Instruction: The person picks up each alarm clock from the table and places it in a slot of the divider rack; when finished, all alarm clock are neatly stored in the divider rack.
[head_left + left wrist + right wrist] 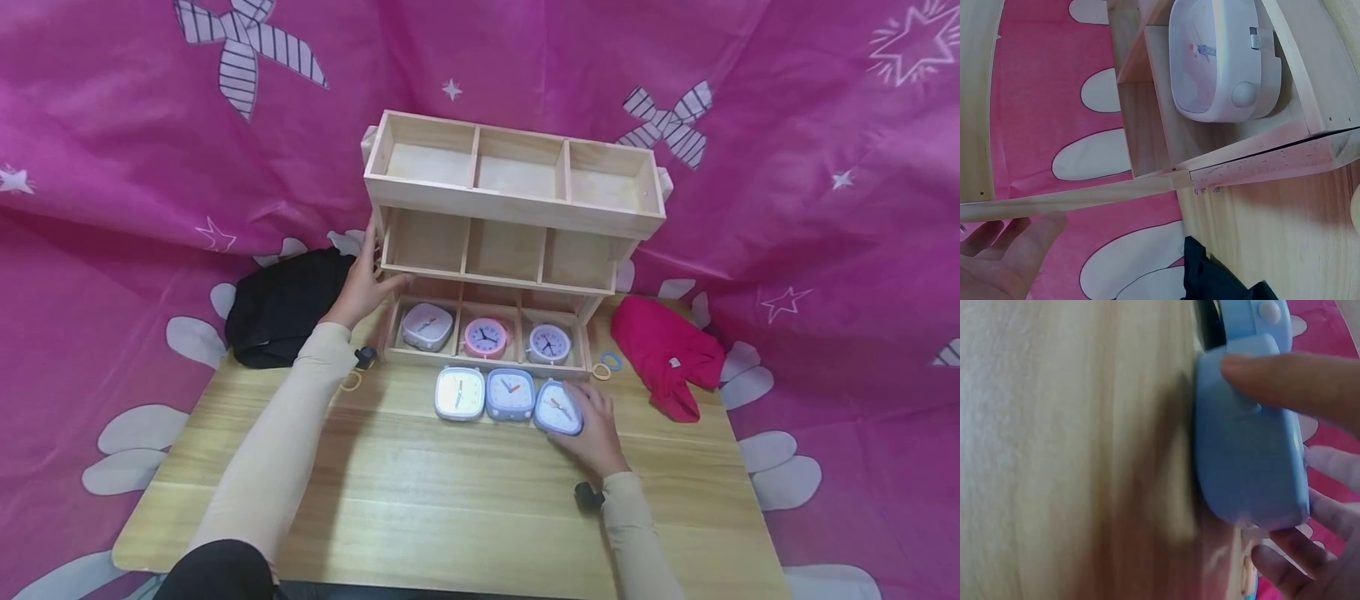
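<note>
My right hand [596, 429] holds a light blue alarm clock [558, 408] at the right end of a row, thumb on its near side and fingers round the far side. In the right wrist view the thumb lies on the clock's blue casing [1247, 450]. Beside it stand another blue alarm clock [511, 394] and a white alarm clock [460, 393]. My left hand [363, 287] rests at the left side of a three-tier wooden shelf [517, 200], its fingers extended. The left wrist view has its fingertips right at a wooden strut [1085, 195].
In the shelf's bottom tier sit a pale lilac clock [427, 326], a pink clock [485, 337] and a round lilac clock [549, 343]. A black cloth bag [288, 308] lies left, a red cloth [667, 354] right. Small rings [602, 372] lie by the shelf.
</note>
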Action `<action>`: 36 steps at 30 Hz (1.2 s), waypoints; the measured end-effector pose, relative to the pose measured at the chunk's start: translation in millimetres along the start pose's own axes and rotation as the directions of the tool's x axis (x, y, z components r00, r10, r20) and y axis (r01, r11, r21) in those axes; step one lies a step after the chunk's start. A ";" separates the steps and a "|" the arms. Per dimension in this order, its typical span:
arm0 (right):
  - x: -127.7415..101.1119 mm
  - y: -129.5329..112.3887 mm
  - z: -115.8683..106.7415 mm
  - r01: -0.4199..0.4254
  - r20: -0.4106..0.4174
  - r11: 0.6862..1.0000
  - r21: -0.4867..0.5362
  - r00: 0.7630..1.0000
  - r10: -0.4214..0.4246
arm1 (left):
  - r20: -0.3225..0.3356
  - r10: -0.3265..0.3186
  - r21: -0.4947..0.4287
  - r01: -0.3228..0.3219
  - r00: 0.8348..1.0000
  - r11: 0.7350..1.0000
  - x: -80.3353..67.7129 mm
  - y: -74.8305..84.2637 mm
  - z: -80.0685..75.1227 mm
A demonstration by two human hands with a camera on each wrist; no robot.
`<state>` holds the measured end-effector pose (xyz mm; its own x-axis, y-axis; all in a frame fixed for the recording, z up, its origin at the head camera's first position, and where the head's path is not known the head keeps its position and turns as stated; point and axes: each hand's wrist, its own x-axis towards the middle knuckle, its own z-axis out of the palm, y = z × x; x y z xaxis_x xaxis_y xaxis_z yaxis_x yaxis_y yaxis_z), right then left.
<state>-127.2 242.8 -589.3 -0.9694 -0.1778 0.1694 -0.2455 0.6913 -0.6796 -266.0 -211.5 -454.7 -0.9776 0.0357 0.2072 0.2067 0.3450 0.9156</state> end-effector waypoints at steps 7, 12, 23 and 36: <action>-10.3 -8.2 -6.9 -0.098 0.057 0.992 0.076 0.994 0.093 | -0.008 0.016 0.002 -0.016 1.000 1.000 4.3 -14.9 -0.3; -14.8 -24.1 -16.0 -0.186 0.059 0.971 0.151 0.982 0.179 | -0.012 0.004 -0.008 -0.004 1.000 1.000 4.2 -15.6 -0.6; 26.3 -79.6 -63.4 0.059 -0.208 0.894 0.444 0.977 0.039 | -0.001 0.005 0.001 -0.005 1.000 1.000 4.2 -17.6 -1.0; 141.8 -122.1 -67.2 0.232 -0.642 0.920 0.315 0.766 0.027 | -0.006 0.002 0.029 -0.001 1.000 1.000 3.0 -15.0 -1.7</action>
<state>-235.0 180.3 -434.3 -0.7519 0.3317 0.5697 -0.4495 0.3741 -0.8112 -271.9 -218.2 -467.3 -0.9770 0.0306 0.2108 0.2069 0.3721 0.9048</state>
